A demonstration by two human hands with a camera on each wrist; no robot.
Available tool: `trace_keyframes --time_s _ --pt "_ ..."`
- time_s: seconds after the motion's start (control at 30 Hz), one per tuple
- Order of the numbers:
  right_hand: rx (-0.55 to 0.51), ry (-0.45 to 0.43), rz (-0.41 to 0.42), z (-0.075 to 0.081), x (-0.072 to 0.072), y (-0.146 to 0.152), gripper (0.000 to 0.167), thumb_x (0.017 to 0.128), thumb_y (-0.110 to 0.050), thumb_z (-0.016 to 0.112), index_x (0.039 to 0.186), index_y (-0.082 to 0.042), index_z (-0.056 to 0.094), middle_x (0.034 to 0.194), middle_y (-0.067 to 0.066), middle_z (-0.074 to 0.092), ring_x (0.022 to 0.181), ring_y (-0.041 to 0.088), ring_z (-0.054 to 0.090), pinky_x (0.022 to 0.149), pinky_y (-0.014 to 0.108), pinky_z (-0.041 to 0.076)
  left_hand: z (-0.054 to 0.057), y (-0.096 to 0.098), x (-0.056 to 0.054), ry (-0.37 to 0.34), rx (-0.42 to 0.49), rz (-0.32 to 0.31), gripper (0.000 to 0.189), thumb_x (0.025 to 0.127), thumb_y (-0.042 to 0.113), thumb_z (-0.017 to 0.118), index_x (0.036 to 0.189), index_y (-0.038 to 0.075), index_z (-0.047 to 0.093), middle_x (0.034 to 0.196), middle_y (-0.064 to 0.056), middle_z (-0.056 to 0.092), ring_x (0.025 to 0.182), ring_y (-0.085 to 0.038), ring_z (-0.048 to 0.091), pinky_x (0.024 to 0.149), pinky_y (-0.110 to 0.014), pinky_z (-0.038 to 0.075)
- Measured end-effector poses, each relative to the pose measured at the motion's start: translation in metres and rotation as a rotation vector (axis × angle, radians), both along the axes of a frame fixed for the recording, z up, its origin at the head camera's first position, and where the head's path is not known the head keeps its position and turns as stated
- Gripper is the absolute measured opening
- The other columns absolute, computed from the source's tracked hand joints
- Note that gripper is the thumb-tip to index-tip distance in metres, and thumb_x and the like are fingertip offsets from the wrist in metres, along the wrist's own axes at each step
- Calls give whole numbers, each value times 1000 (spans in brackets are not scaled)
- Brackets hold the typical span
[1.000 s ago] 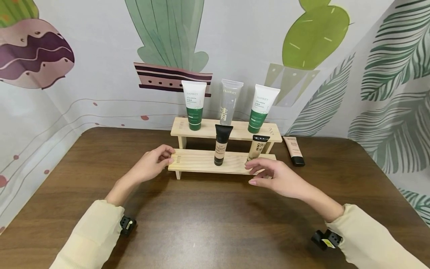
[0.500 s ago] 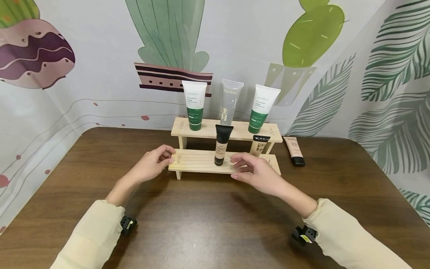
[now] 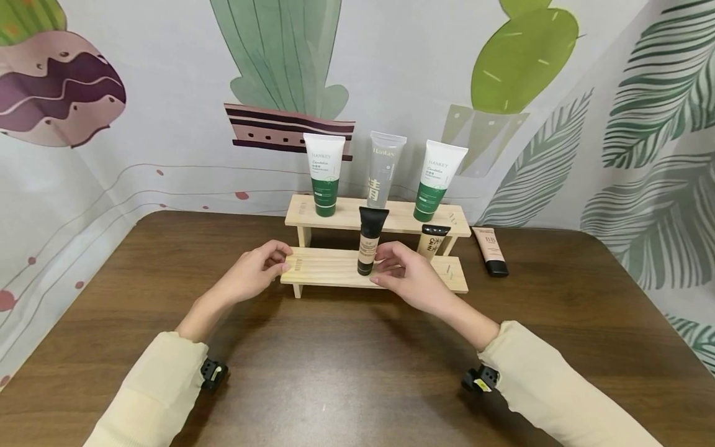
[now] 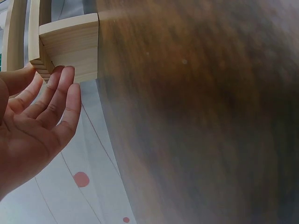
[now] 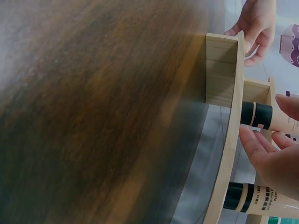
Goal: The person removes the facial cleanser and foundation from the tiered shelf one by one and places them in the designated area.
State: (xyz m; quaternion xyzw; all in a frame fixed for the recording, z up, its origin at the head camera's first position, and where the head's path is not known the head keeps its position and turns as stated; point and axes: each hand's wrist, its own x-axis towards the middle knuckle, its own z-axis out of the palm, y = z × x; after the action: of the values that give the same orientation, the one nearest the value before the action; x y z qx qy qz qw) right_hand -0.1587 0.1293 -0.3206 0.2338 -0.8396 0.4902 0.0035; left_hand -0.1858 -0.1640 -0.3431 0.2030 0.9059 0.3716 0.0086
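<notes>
A tube with a black crimped end, beige body and black cap stands upright on the lower tier of the wooden stand. My right hand is just right of it, thumb and fingers parted and slightly bent, not closed round it. In the right wrist view the tube shows between thumb and fingers. My left hand holds the left end of the lower tier; the left wrist view shows its thumb and fingers about that end. Behind my right hand stands a gold tube with a dark end, its base hidden.
On the upper tier stand a green-and-white tube, a clear tube and another green-and-white tube. A pink BB tube lies on the brown table right of the stand. A patterned cloth hangs behind.
My right hand has moved left along the lower tier, from in front of the gold tube to beside the black-and-beige tube. My left hand has stayed at the tier's end.
</notes>
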Motion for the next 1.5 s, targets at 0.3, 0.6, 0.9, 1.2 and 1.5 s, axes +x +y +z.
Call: trace_keyframes --time_s 0.3,0.6,0.9,1.2,1.5 --pt "-27 35 -33 -4 -7 -6 35 78 2 69 108 4 52 99 16 59 88 28 59 76 33 50 2 0 0 3 17 -5 18 89 3 56 107 -1 54 89 -11 61 80 -22 57 69 -34 45" --pt "-51 23 -50 -7 -12 -11 31 80 0 68 106 3 50 99 16 60 87 26 60 76 33 51 2 0 0 0 32 -9 18 89 3 56 106 -1 54 90 -12 61 81 -22 57 70 -34 45" --pt "-77 22 -54 -8 -13 -14 28 81 1 66 105 2 50 99 17 62 87 26 60 75 34 51 2 0 0 0 26 -10 18 89 3 56 107 -1 54 90 -12 61 81 -22 58 71 -35 45" --pt "-74 16 -56 -6 -13 -14 28 81 0 66 104 2 51 96 16 63 86 26 60 74 33 51 2 0 1 -4 33 -5 18 89 3 57 106 -1 54 89 -12 61 81 -22 58 69 -34 45" --pt "-60 17 -49 -7 -12 -14 27 80 1 67 103 1 52 93 13 62 84 23 60 71 30 51 3 1 1 -6 14 -4 18 89 4 56 107 0 54 89 -11 62 80 -22 58 70 -34 45"
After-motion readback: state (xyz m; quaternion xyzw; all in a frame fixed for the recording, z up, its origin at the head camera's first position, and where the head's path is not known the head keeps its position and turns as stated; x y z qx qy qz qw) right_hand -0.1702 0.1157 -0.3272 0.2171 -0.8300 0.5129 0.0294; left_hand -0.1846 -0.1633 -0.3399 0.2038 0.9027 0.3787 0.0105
